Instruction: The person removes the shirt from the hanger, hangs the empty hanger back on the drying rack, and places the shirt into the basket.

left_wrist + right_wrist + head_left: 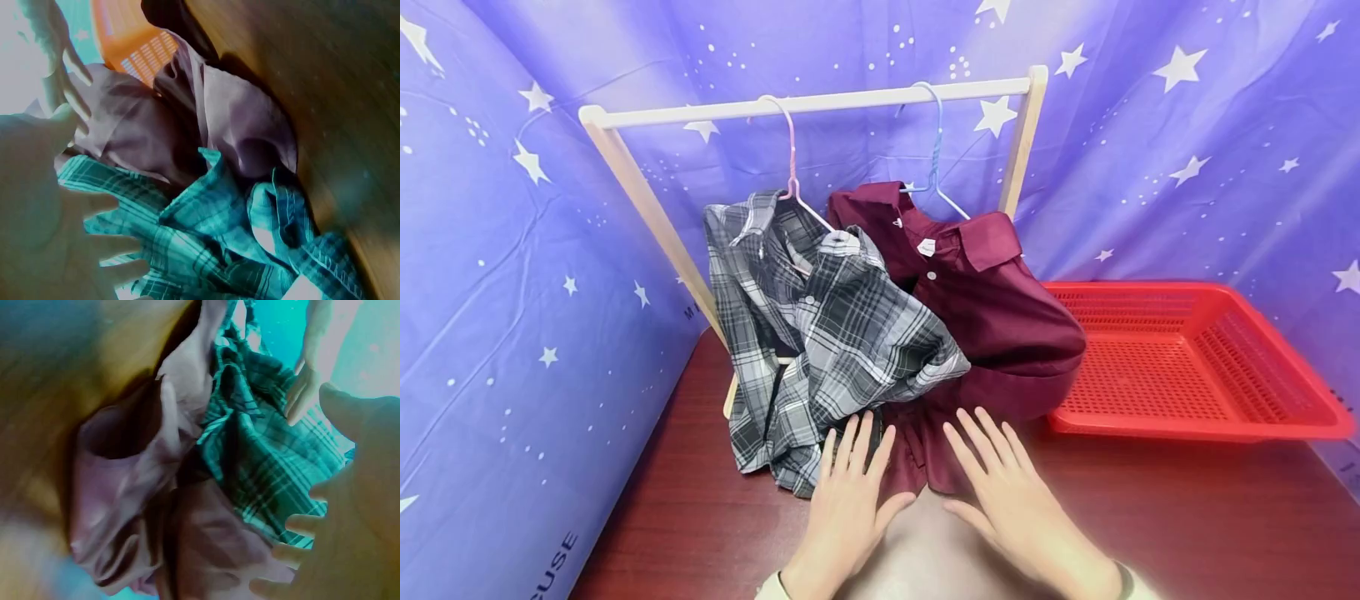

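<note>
A grey plaid shirt hangs on a pink wire hanger. To its right and partly behind it, a maroon shirt hangs from a blue wire hanger. In the head view my left hand lies before the plaid shirt's lower part, fingers straight and spread. My right hand is spread the same way in front of the maroon shirt's bottom. Neither hand holds anything; whether the fingertips touch cloth, I cannot tell. Both wrist views show spread fingers over the shirts, the plaid tinted green there.
A small rack with a white bar and wooden legs carries both hangers. On the right, a red plastic basket stands on the dark red-brown tabletop. Purple star-patterned curtains enclose the back and sides.
</note>
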A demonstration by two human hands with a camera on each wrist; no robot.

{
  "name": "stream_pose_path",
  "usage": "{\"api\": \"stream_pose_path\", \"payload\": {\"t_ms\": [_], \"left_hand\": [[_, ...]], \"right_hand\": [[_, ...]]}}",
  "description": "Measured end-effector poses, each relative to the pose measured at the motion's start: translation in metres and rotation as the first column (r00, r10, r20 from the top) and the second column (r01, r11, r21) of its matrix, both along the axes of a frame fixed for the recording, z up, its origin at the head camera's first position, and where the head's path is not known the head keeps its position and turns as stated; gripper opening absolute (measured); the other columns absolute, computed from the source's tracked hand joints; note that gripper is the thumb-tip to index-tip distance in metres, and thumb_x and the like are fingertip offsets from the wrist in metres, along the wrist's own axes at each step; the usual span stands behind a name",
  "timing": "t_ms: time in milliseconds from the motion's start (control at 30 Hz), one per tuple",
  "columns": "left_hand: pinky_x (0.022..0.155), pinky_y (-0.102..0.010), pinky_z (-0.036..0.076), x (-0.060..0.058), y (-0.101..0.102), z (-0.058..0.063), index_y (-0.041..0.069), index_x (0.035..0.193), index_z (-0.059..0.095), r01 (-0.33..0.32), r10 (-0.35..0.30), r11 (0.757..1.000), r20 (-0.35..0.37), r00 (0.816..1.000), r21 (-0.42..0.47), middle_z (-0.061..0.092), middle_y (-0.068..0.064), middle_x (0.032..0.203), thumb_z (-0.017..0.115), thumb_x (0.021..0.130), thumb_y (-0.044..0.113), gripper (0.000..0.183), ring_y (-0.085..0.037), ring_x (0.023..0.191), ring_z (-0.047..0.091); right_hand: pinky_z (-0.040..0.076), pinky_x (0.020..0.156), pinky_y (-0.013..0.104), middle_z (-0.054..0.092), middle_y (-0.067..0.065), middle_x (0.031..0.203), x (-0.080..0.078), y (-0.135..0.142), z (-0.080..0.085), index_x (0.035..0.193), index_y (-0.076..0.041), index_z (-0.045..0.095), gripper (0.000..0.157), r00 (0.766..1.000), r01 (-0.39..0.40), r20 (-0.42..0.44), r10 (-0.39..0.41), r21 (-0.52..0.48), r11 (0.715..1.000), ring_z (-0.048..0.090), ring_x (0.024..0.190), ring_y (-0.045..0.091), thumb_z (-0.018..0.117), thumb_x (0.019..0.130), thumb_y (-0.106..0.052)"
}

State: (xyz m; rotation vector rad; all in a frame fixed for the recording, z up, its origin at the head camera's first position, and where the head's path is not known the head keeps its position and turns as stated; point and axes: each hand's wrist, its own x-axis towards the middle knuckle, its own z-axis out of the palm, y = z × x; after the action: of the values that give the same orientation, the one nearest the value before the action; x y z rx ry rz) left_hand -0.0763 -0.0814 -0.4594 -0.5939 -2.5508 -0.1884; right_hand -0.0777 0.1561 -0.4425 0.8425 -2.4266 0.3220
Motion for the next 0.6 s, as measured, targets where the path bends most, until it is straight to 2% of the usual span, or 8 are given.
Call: {"api": "stream_pose_path", "payload": {"t_ms": [67, 133, 300, 367, 433, 600], "left_hand": [[0.116, -0.051, 0.027, -0.001, -0.001, 0.003, 0.014, 0.147, 0.047, 0.002, -0.002, 1.000, -0.012, 1.000, 0.024, 0.044, -0.018, 0.150, 0.028, 0.098, 0.065, 0.074, -0.034, 0.141, 0.040], [0.115, -0.050, 0.029, -0.002, -0.003, 0.006, 0.012, 0.145, 0.049, 0.011, -0.010, 0.998, -0.018, 1.000, 0.062, 0.047, -0.019, 0.147, 0.033, 0.098, 0.063, 0.071, -0.034, 0.138, 0.042], [0.111, -0.048, 0.035, -0.004, -0.009, 0.013, 0.009, 0.138, 0.054, 0.031, -0.025, 0.988, -0.038, 0.999, 0.148, 0.052, -0.017, 0.137, 0.042, 0.097, 0.059, 0.065, -0.033, 0.129, 0.048], [0.109, -0.048, 0.038, -0.005, -0.011, 0.016, 0.009, 0.136, 0.056, 0.034, -0.026, 0.984, -0.048, 0.999, 0.173, 0.054, -0.016, 0.134, 0.043, 0.098, 0.059, 0.064, -0.033, 0.125, 0.051], [0.107, -0.048, 0.039, -0.007, -0.014, 0.018, 0.007, 0.135, 0.056, 0.041, -0.030, 0.979, -0.055, 0.998, 0.199, 0.054, -0.016, 0.133, 0.051, 0.096, 0.056, 0.062, -0.034, 0.123, 0.052], [0.103, -0.047, 0.042, -0.010, -0.023, 0.024, 0.006, 0.132, 0.057, 0.036, -0.022, 0.972, -0.059, 0.998, 0.233, 0.056, -0.015, 0.131, 0.064, 0.090, 0.045, 0.058, -0.033, 0.117, 0.056]], "right_hand": [[0.023, 0.117, 0.049, 0.040, 0.019, 0.154, -0.001, -0.004, 0.004, 0.150, -0.005, 0.041, 0.075, 1.000, -0.004, 0.002, 0.004, -0.004, 1.000, 0.036, 0.141, 0.040, 0.034, 0.100, -0.061], [0.026, 0.115, 0.051, 0.040, 0.019, 0.153, -0.002, -0.007, 0.010, 0.149, -0.004, 0.041, 0.075, 1.000, -0.007, 0.004, 0.007, -0.008, 1.000, 0.036, 0.141, 0.040, 0.031, 0.101, -0.061], [0.020, 0.119, 0.046, 0.038, 0.019, 0.153, -0.004, -0.013, 0.024, 0.150, -0.003, 0.038, 0.077, 1.000, -0.010, 0.021, 0.010, 0.013, 1.000, 0.033, 0.142, 0.038, 0.022, 0.102, -0.061], [0.016, 0.121, 0.044, 0.037, 0.019, 0.154, -0.004, -0.014, 0.030, 0.151, -0.003, 0.036, 0.076, 1.000, -0.022, 0.022, 0.022, 0.007, 1.000, 0.033, 0.142, 0.037, 0.024, 0.102, -0.060], [0.017, 0.121, 0.045, 0.037, 0.019, 0.154, -0.005, -0.016, 0.037, 0.152, -0.003, 0.035, 0.075, 0.999, -0.034, 0.015, 0.034, -0.002, 0.999, 0.034, 0.142, 0.036, 0.026, 0.102, -0.059], [0.023, 0.118, 0.049, 0.033, 0.019, 0.157, -0.008, -0.021, 0.051, 0.154, -0.005, 0.032, 0.074, 0.999, -0.048, 0.010, 0.048, -0.015, 0.999, 0.034, 0.143, 0.036, 0.037, 0.101, -0.057]]}}
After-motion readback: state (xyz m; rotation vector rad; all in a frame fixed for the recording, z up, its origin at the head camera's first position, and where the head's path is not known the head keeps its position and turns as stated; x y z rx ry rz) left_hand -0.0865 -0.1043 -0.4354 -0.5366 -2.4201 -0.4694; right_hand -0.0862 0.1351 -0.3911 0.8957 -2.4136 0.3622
